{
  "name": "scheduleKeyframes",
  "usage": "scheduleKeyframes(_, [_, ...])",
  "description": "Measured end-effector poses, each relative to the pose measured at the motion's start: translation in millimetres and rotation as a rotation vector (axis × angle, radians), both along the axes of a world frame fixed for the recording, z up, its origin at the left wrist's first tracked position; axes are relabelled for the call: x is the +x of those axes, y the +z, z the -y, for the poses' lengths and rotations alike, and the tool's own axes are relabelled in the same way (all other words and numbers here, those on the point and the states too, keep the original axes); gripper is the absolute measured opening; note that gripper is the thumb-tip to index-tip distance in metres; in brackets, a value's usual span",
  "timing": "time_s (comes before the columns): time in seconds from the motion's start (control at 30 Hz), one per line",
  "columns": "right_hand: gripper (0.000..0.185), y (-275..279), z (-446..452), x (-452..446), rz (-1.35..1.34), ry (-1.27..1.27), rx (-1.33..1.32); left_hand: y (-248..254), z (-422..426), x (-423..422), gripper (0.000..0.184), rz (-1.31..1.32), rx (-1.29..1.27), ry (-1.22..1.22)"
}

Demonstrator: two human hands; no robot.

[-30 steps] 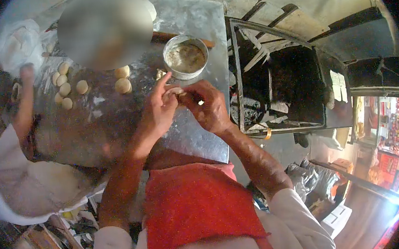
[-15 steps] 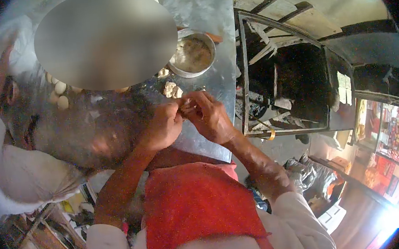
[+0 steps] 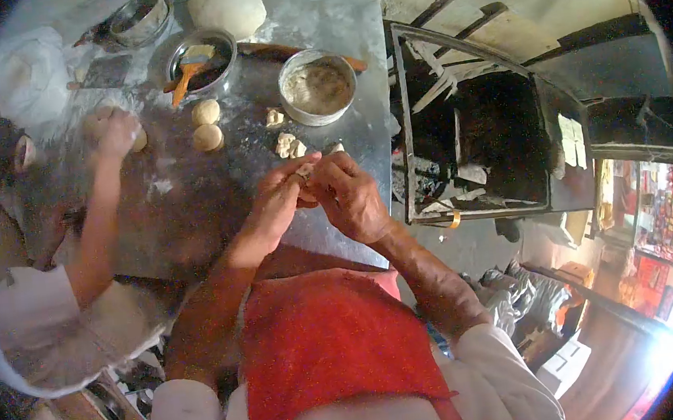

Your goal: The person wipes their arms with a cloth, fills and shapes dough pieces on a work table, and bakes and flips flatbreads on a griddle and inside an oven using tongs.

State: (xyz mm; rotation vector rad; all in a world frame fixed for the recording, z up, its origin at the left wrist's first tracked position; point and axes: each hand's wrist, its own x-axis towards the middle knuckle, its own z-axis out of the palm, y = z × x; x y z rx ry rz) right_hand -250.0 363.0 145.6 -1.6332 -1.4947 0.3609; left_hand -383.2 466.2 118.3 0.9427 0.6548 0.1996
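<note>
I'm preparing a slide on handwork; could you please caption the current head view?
Left hand and right hand pinch a piece of dough over a metal table, near a round tin.

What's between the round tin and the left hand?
A cluster of pale lumps on the metal table, below the tin, past the left hand's fingertips; head view.

1. Your table (image 3: 326,18) has a smooth metal top, glossy near its edge and dulled by white powder elsewhere.
2. The small dough piece (image 3: 306,169) between your fingers looks pale and matt; the dough lumps (image 3: 290,145) beyond are rough.
3. The large dough ball (image 3: 227,11) is smooth and matt.
4. The bowl (image 3: 228,75) under the brush (image 3: 189,76) is shiny metal; the round pan (image 3: 325,119) is duller metal.
5. Your red apron (image 3: 325,341) is matt, soft-looking cloth.
6. The stick (image 3: 273,51) looks like brown wood.
</note>
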Motion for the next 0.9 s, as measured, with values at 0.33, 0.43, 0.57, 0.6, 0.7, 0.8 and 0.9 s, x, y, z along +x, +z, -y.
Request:
scheduleKeyframes(0.33, [0.016, -9.5, 19.6, -13.6, -0.512, -0.192, -0.168, 1.2, 24.8, -16.6, 0.043, 0.115, 0.334, 0.077])
scheduleKeyframes(0.43, [0.017, -6.3, 17.7, -10.5, -0.556, -0.228, -0.249, 23.1, 24.1, -22.0, 0.04, 0.095, 0.4, -0.04])
scheduleKeyframes(0.57, [0.028, 12.6, 17.5, -4.2, -0.648, -0.291, -0.44, 20.8, 34.1, -31.4, 0.033, 0.063, 0.369, -0.133])
scheduleKeyframes(0.6, [0.028, 16.7, 21.6, -1.6, -0.648, -0.29, -0.441, 14.9, 37.2, -33.7, 0.033, 0.062, 0.368, -0.133])
scheduleKeyframes(0.7, [0.047, 28.5, 39.9, 8.9, -0.669, -0.208, -0.41, 6.8, 42.3, -33.8, 0.028, 0.105, 0.306, 0.024])
scheduleKeyframes(0.8, [0.087, 34.4, 47.1, 9.3, -0.084, 0.136, -0.302, 25.0, 45.1, -29.9, 0.036, 0.179, 0.123, 0.014])
scheduleKeyframes(0.9, [0.081, 30.0, 40.2, 1.7, -0.076, 0.156, -0.255, 51.9, 54.5, -21.3, 0.045, 0.169, 0.077, -0.054])
